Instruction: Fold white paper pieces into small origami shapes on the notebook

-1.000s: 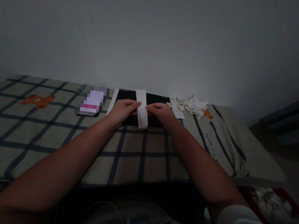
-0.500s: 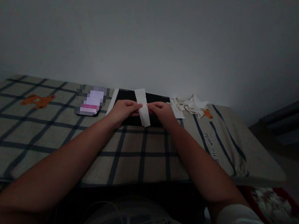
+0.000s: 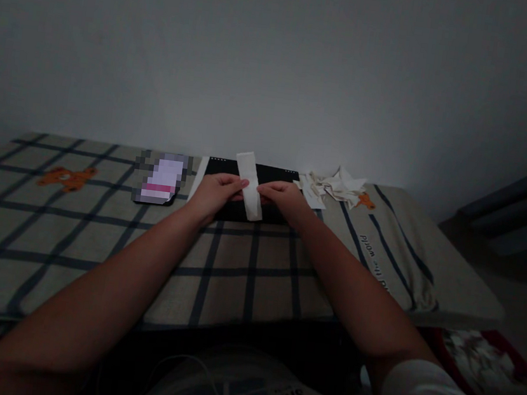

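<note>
A narrow white strip of paper (image 3: 250, 189) is pinched between my two hands, its long side running away from me. My left hand (image 3: 220, 193) grips its left edge, thumb on top and fingers underneath. From the other side my right hand (image 3: 285, 199) pinches the right edge in the same way. Below the strip lies a flat black board (image 3: 271, 174) with small white marks along its far edge. White paper (image 3: 198, 180) shows beneath the board at its left. The fingers under the strip are partly hidden.
A phone (image 3: 162, 179) with a lit, blurred screen lies left of the board. Crumpled white paper strips (image 3: 339, 186) lie to its right. Everything rests on a checked cloth (image 3: 142, 250) against a grey wall. A red container (image 3: 488, 360) with paper scraps stands at lower right.
The strip has shifted slightly up and to the left, and its near end is a little higher. Both hands keep their pinch, almost in the same place.
</note>
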Tool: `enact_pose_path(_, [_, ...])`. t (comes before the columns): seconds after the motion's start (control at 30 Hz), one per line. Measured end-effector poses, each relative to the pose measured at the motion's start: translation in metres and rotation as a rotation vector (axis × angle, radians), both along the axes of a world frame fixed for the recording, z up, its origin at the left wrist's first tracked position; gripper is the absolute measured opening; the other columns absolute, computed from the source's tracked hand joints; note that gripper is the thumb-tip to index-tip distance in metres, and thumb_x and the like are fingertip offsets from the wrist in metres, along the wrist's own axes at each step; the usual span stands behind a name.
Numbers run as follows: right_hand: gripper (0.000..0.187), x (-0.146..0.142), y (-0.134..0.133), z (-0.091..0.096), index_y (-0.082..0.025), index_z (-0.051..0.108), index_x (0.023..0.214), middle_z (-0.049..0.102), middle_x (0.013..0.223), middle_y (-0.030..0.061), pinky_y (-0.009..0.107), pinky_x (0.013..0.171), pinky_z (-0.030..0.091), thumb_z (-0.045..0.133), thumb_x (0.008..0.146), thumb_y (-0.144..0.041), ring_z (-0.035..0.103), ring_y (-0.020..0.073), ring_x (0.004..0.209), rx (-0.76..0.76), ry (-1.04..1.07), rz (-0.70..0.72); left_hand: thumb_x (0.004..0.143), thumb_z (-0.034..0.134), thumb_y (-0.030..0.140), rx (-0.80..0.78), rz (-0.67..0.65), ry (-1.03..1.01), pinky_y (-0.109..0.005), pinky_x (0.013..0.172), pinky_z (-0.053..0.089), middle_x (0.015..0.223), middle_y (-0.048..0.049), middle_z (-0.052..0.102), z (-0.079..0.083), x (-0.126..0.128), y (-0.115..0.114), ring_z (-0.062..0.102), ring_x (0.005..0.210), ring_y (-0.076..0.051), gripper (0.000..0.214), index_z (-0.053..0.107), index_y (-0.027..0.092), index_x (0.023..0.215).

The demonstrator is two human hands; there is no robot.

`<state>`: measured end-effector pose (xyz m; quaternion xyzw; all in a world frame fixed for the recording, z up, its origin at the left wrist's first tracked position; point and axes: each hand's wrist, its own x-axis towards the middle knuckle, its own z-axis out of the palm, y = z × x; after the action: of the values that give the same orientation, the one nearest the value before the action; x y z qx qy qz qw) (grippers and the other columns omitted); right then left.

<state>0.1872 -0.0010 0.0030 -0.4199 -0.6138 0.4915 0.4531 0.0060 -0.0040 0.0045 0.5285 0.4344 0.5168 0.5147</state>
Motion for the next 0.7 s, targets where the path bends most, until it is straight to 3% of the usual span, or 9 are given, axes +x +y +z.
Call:
enact_pose_path(0.37, [0.025, 0.0006, -0.0065, 0.0085, -0.013, 0.073, 0.078, 0.072, 0.077, 0.0056, 0.029, 0.068, 0.048, 0.061, 0.075, -0.035, 0.062, 0.0150, 0.071, 0.128, -0.236, -0.064, 0.063, 0.079, 0.036, -0.034, 0.036, -0.011, -0.026, 0.073, 0.054, 0.076, -0.0042, 0.070, -0.0005, 0.0022, -0.0025, 0.064, 0.069, -0.013, 0.025, 0.070, 0.015, 0.073])
enact_pose_path(0.6, [0.025, 0.0028, -0.0015, 0.0028, -0.014, 0.073, 0.083, 0.072, 0.081, 0.0064, 0.029, 0.069, 0.048, 0.060, 0.075, -0.035, 0.063, 0.0156, 0.073, 0.168, -0.238, -0.128, 0.067, 0.077, 0.040, -0.099, -0.115, -0.048, -0.028, 0.077, 0.054, 0.086, -0.0079, 0.072, -0.0031, 0.0016, -0.0021, 0.066, 0.077, -0.015, 0.031, 0.072, 0.013, 0.082])
enact_pose_path(0.7, [0.024, 0.0026, -0.0009, 0.0024, -0.014, 0.073, 0.080, 0.071, 0.077, 0.0060, 0.029, 0.068, 0.049, 0.060, 0.076, -0.034, 0.063, 0.0150, 0.070, 0.171, -0.248, -0.143, 0.066, 0.078, 0.039, -0.097, -0.109, -0.014, -0.028, 0.077, 0.054, 0.082, -0.0073, 0.071, -0.0037, 0.0014, -0.0019, 0.066, 0.075, -0.015, 0.030, 0.071, 0.013, 0.078])
